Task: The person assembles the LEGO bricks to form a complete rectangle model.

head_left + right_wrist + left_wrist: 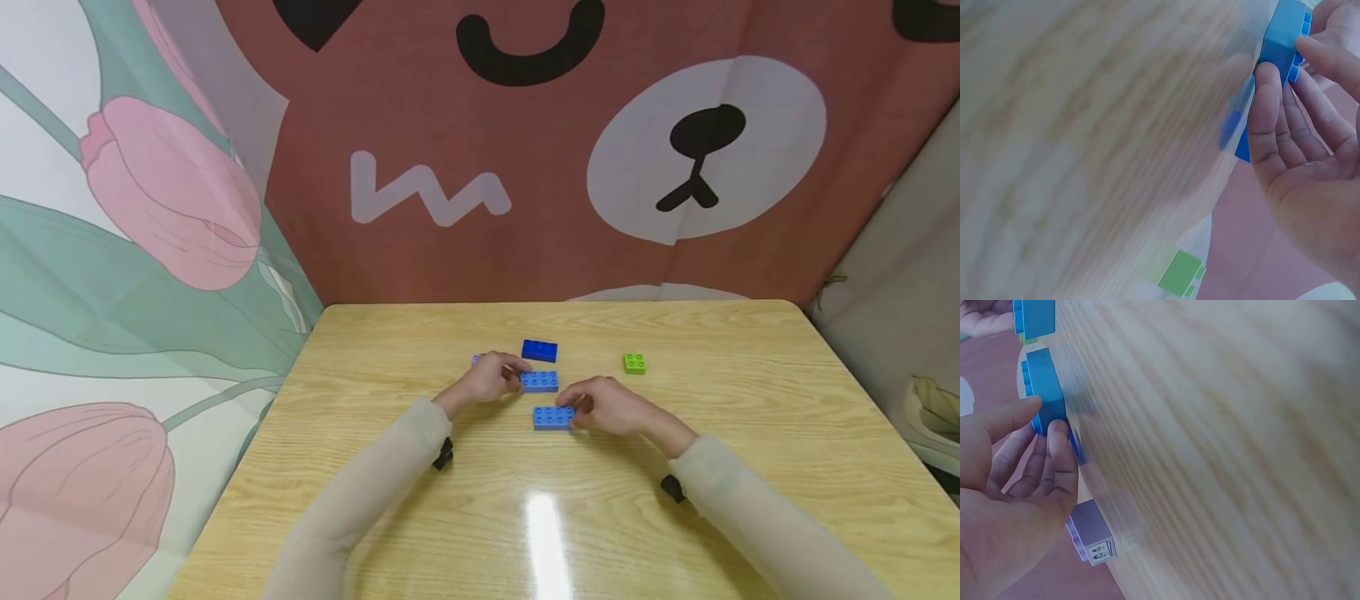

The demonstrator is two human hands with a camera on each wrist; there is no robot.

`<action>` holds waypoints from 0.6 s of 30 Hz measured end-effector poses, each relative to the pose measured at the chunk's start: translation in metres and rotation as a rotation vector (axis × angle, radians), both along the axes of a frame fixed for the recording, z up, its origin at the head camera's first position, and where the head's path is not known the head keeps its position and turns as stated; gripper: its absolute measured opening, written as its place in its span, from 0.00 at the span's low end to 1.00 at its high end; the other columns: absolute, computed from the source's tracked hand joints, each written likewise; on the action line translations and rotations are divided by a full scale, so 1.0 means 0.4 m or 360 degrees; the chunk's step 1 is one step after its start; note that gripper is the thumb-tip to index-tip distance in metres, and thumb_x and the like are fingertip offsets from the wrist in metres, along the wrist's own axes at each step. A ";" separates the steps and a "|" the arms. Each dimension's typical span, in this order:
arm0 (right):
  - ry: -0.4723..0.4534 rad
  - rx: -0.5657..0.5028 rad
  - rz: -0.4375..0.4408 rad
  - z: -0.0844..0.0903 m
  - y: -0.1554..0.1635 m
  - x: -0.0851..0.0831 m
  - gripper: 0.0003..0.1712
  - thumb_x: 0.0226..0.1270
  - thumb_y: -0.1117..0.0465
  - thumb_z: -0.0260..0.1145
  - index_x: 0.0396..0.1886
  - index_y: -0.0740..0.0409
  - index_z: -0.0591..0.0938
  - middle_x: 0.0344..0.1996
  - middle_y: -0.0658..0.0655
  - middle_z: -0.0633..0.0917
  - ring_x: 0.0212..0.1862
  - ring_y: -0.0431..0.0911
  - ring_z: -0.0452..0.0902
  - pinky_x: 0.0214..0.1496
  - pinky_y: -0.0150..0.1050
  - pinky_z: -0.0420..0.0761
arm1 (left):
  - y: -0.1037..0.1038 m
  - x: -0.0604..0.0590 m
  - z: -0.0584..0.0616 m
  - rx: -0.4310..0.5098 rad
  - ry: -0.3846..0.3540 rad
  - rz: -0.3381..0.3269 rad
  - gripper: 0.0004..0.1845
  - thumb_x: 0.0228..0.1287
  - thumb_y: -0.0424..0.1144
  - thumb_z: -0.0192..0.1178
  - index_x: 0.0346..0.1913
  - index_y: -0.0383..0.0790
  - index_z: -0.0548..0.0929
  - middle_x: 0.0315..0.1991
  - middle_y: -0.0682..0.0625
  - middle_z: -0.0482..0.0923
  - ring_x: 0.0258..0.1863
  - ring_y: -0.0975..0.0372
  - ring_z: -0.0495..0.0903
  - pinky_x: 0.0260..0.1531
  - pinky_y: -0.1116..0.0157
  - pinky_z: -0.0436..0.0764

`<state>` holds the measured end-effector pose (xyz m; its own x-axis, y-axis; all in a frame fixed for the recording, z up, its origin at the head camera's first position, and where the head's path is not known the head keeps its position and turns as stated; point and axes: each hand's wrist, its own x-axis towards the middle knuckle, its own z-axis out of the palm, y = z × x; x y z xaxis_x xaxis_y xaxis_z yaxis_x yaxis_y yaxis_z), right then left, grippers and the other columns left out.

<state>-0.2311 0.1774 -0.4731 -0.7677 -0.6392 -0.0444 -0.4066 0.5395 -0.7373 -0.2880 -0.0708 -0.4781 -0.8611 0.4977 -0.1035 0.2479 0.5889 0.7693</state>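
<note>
Two light blue toy building bricks lie studs up on the wooden table, one a little behind the other. My left hand (491, 377) pinches the left end of the farther blue brick (541, 382), thumb on its near side in the left wrist view. At the right end of the nearer blue brick (552, 418), my right hand (611, 406) grips with thumb and fingers. Both bricks appear to rest on the tabletop. Beyond them sits a dark blue brick (540, 350). A purple brick (1092, 532) is partly hidden behind my left hand in the head view.
A small green brick (634, 363) lies at the back right of the wooden table (450, 525). Behind the table's far edge hangs a reddish-brown cloth (435, 258) with a bear print, and a tulip-patterned cloth (180, 200) hangs on the left.
</note>
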 end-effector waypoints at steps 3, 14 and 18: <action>-0.0010 -0.0002 -0.0017 -0.001 0.010 -0.002 0.19 0.58 0.65 0.68 0.50 0.57 0.80 0.45 0.53 0.81 0.36 0.41 0.79 0.36 0.36 0.78 | -0.008 0.002 -0.002 -0.0016 0.0000 -0.0013 0.15 0.58 0.28 0.63 0.49 0.43 0.82 0.43 0.53 0.78 0.33 0.66 0.78 0.23 0.69 0.76; -0.0093 0.0012 -0.0174 -0.006 0.056 -0.017 0.18 0.57 0.66 0.69 0.49 0.53 0.81 0.45 0.52 0.81 0.37 0.43 0.78 0.35 0.37 0.78 | -0.037 0.005 0.001 -0.0043 0.0016 -0.0088 0.16 0.58 0.30 0.63 0.50 0.43 0.82 0.44 0.53 0.78 0.37 0.66 0.78 0.28 0.69 0.77; -0.0074 0.0002 -0.0204 -0.004 0.071 -0.021 0.18 0.57 0.67 0.69 0.49 0.56 0.81 0.45 0.54 0.81 0.37 0.44 0.78 0.33 0.37 0.78 | -0.041 0.010 0.006 -0.0045 0.0018 -0.0091 0.16 0.59 0.30 0.63 0.50 0.42 0.81 0.44 0.52 0.78 0.36 0.65 0.78 0.28 0.69 0.77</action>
<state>-0.2394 0.2058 -0.4747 -0.8402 -0.5359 -0.0826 -0.2997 0.5860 -0.7529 -0.2841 -0.0871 -0.4758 -0.8327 0.5429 -0.1087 0.2901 0.5951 0.7494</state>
